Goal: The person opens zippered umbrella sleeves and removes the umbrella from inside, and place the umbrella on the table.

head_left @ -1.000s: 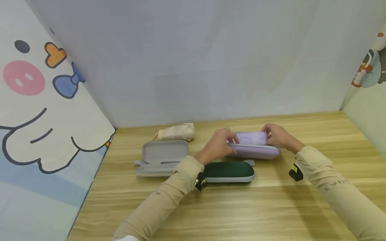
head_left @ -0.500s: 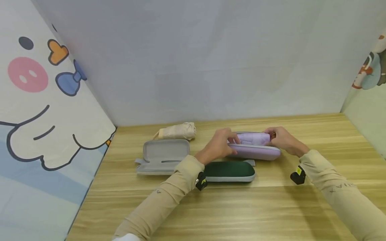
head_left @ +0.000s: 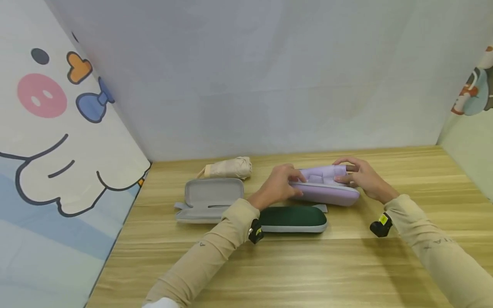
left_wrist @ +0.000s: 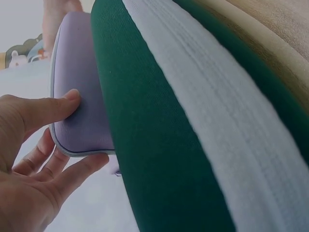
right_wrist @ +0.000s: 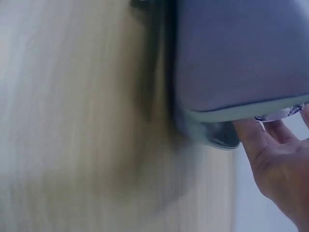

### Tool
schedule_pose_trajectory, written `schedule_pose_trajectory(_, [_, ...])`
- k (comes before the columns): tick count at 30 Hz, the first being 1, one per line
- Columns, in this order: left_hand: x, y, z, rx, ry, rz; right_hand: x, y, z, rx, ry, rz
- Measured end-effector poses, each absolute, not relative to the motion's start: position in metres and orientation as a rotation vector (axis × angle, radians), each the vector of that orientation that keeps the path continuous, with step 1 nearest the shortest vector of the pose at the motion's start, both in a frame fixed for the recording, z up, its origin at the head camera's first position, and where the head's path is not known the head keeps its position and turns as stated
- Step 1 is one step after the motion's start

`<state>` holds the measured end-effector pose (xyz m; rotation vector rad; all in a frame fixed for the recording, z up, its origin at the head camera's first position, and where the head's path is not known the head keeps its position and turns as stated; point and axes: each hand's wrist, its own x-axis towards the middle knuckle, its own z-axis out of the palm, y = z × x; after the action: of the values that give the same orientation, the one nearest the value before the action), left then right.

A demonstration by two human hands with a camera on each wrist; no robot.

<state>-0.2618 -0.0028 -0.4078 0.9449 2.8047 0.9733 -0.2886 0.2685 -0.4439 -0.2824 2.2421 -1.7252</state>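
An open purple hard case [head_left: 327,195] sits right of centre at the back of the table. My left hand [head_left: 275,184] grips its left end; in the left wrist view the thumb presses the purple shell [left_wrist: 79,63] while the fingers reach under its rim. Inside the case lies a purple folded umbrella [head_left: 326,172], its lower part hidden by the front wall. My right hand [head_left: 363,179] holds the umbrella's right end between thumb and fingers. The right wrist view shows that hand's fingers [right_wrist: 251,137] at the case's pale rim.
A closed dark green case [head_left: 292,217] with a pale zip band lies just in front of the purple one. Further left stands an open grey case [head_left: 212,192], with a rolled beige umbrella [head_left: 229,168] behind it. A pale cloth wall [head_left: 269,85] borders the table's back.
My right hand has shifted slightly right and spread its fingers around the umbrella's end. The umbrella has turned and moved a little toward the back. My left hand keeps its grip.
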Motion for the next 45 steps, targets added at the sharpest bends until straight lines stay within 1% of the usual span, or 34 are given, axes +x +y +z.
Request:
schedule_pose_trajectory(7, [-0.266,-0.001,-0.409,0.963,2.812,0.978,-0.290,0.285,-0.425,-0.110,2.049,-1.983])
schedule_pose_trajectory(12, [-0.270,-0.001,-0.409,0.927,2.802,0.997,-0.287,0.294,-0.412,-0.100,1.864,-2.180])
schedule_pose_trajectory(22, [-0.273,0.001,-0.412,0.823,2.778,0.992,-0.281,0.317,-0.396,-0.129,1.739,-2.279])
schedule_pose_trajectory(28, [-0.276,0.004,-0.415,0.787,2.766,0.953,-0.276,0.332,-0.391,-0.205,1.720,-2.278])
schedule_pose_trajectory(35, [-0.275,0.005,-0.417,0.741,2.772,0.908,-0.273,0.347,-0.391,-0.142,1.811,-2.261])
schedule_pose_trajectory(45, [-0.275,0.006,-0.416,0.700,2.789,0.849,-0.266,0.381,-0.403,-0.140,1.659,-2.351])
